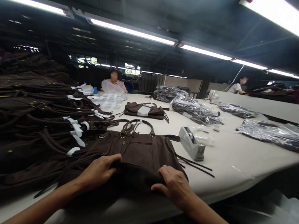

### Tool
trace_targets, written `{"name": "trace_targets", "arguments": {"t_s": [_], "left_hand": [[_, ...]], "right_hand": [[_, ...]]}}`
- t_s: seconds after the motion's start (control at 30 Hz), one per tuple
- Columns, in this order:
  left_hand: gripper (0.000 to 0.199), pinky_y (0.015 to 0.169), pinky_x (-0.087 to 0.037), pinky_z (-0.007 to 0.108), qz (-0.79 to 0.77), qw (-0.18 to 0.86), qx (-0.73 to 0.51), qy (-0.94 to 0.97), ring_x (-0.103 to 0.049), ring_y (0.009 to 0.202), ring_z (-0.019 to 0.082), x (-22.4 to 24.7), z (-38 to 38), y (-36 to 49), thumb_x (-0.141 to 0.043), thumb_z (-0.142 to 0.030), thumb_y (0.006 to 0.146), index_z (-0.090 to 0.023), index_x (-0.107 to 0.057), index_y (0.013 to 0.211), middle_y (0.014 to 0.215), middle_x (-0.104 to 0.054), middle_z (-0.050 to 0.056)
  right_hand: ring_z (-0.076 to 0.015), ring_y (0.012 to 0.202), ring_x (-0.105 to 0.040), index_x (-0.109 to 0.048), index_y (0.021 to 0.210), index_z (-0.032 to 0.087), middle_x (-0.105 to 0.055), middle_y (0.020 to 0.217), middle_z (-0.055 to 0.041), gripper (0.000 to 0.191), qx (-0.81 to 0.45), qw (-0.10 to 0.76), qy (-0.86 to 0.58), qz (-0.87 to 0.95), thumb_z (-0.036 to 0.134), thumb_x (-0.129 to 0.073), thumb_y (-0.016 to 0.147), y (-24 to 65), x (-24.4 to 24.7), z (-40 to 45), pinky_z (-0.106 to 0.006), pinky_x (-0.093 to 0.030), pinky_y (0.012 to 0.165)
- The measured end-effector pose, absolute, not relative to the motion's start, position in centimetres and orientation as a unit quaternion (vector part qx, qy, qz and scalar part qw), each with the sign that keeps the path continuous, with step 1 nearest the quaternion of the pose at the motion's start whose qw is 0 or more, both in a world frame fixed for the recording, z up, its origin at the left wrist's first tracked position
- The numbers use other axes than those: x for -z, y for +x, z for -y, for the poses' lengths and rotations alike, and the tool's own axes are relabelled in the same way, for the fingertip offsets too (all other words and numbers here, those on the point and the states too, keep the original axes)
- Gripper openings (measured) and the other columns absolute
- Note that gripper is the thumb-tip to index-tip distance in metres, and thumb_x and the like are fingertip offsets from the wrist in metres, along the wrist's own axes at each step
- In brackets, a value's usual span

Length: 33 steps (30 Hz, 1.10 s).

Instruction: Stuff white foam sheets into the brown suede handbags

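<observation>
Two bare hands are gripping the near edge of a dark brown bag (139, 149) lying at the front of a pale table (224, 161), the left hand (100, 170) pinching the cloth between thumb and fingers, the right hand (172, 184) closing on it farther along. The bag's looped handles are pointing away from the person, and thin straps are trailing from its right side across the tabletop. Just beyond those straps, a gray tape dispenser (192, 144) is sitting beside clear plastic scraps (202, 135). A smaller brown bag (144, 110) with a white band around its middle is resting behind the first. To the left, a heap of similar brown bags (18, 124) is rising, white wrappings showing on several handles. Plastic-wrapped bundles (192, 107) are lying farther back and to the right. Across the table, a person in a pink top (119, 84) is facing this way behind clear plastic, while another in white (236, 88) is working at far right under strip lights (133, 31).
</observation>
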State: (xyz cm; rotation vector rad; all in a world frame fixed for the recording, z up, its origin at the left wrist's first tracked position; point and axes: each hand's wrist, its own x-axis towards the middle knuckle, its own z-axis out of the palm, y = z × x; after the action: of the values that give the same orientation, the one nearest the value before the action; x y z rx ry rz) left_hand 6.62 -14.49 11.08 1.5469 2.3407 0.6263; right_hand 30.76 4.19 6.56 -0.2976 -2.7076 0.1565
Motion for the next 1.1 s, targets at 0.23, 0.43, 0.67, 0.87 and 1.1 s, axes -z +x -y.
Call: {"name": "trace_targets", "arguments": {"t_s": [0.23,0.43,0.67,0.87,1.1], "left_hand": [[0.026,0.08,-0.044,0.028,-0.792,0.055,-0.147,0.59,-0.064,0.097,0.022,-11.1,14.4,6.1,-0.051,-0.038,0.087,-0.03,-0.062,0.11,0.108,-0.07,-0.001],[0.035,0.076,-0.043,0.033,-0.735,-0.106,-0.016,0.669,-0.059,0.08,0.021,-9.3,12.9,6.2,-0.032,-0.005,0.088,-0.023,-0.063,0.09,0.084,-0.063,0.004],[0.032,0.07,-0.046,0.031,-0.827,-0.029,-0.018,0.561,-0.064,0.093,0.025,-9.6,14.5,3.1,-0.042,-0.043,0.093,-0.025,-0.059,0.114,0.114,-0.063,0.007],[0.051,0.085,-0.045,0.031,-0.839,0.149,-0.085,0.517,-0.064,0.102,0.028,-11.6,18.3,-0.9,-0.058,-0.061,0.078,-0.027,-0.062,0.116,0.111,-0.071,0.003],[0.046,0.082,-0.047,0.028,-0.809,0.2,-0.107,0.542,-0.064,0.097,0.023,-11.9,18.3,-1.5,-0.055,-0.06,0.08,-0.023,-0.067,0.104,0.107,-0.07,0.004]], "right_hand": [[-0.0121,0.063,-0.051,-0.061,0.078,0.02,-0.056,0.065,0.004,0.034,-0.211,0.0,-0.065,0.975,0.052,-0.069,0.084,26.8,-12.9,-10.2,-0.023,-0.03,0.059],[-0.0172,0.075,-0.058,-0.067,0.097,0.025,-0.067,0.079,-0.0002,0.031,-0.083,0.038,-0.109,0.99,0.054,-0.064,0.087,23.4,-10.2,-12.4,-0.026,-0.028,0.063],[-0.0145,0.074,-0.059,-0.068,0.097,0.02,-0.069,0.081,-0.0026,0.019,0.009,0.155,-0.075,0.985,0.03,-0.052,0.097,25.6,-6.5,-11.7,-0.027,-0.028,0.062],[-0.0173,0.095,-0.058,-0.066,0.097,0.023,-0.067,0.096,-0.0011,0.019,-0.051,0.13,-0.106,0.984,0.04,-0.064,0.091,26.9,-9.5,-12.0,-0.026,-0.034,0.073],[-0.0172,0.071,-0.06,-0.062,0.084,0.022,-0.066,0.075,-0.0012,0.017,0.032,0.093,-0.121,0.988,0.029,-0.053,0.095,27.5,-9.5,-12.9,-0.027,-0.028,0.06]]}}
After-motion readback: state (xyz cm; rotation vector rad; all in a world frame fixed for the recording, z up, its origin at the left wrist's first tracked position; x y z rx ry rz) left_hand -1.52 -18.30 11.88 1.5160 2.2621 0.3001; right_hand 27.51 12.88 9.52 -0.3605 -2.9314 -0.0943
